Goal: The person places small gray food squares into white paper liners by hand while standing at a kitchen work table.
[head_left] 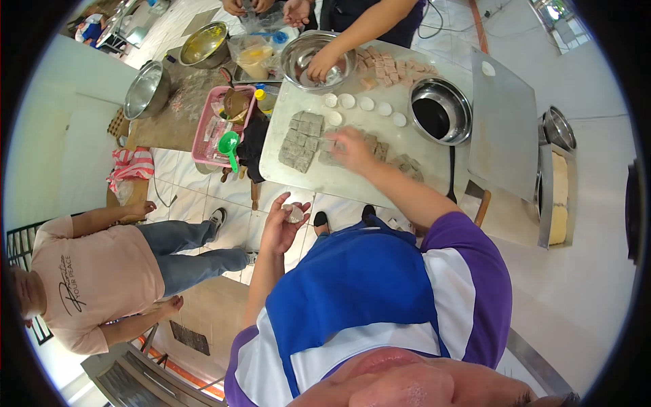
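Observation:
My left hand (277, 229), just off the table's near edge, has its fingers round a small pale ribbed cup (294, 214). Over the table (278, 152) reaches my right hand (351, 148), its fingers smeared by motion; whether it holds anything I cannot make out. Under and beside it lie grey speckled dough squares (380, 148), with a larger cut slab of grey dough (300, 144) to its left. Several small white cups (367, 104) stand in a loose row beyond it.
A co-worker's hand (323, 64) dips into a steel bowl (293, 57) across the table, near pinkish dough pieces (386, 71). Right stands a bowl of dark contents (430, 117). A pink basket (197, 144) with a green scoop (229, 145) sits left. Another person (102, 278) stands left.

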Motion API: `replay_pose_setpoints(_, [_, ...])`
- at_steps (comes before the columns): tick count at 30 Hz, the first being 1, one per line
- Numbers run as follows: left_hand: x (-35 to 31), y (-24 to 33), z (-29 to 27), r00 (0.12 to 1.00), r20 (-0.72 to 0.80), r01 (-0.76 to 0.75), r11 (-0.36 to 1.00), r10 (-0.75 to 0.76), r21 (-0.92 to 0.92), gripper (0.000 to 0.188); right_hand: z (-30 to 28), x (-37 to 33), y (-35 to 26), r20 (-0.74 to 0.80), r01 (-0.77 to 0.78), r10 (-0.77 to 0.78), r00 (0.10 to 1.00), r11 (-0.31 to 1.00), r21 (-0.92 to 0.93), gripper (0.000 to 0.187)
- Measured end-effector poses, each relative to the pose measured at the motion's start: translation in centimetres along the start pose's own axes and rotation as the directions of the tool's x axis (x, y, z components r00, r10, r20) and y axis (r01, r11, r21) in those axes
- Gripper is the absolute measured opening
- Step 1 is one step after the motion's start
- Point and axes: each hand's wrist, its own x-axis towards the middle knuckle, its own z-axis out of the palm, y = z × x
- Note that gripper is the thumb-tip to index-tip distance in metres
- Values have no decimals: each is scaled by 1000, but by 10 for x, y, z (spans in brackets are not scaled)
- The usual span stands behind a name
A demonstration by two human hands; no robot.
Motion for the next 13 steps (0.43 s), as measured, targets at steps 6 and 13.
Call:
replay_pose_setpoints(6, [39, -20, 46, 963, 179, 153, 953, -203, 261, 81, -18, -80, -89, 357, 128, -198, 913, 969, 209, 74])
replay_pose_setpoints(13, [80, -58, 86, 889, 294, 281, 924, -352, 259, 87, -56, -103, -40, 305, -328, 277, 911, 936, 130, 68])
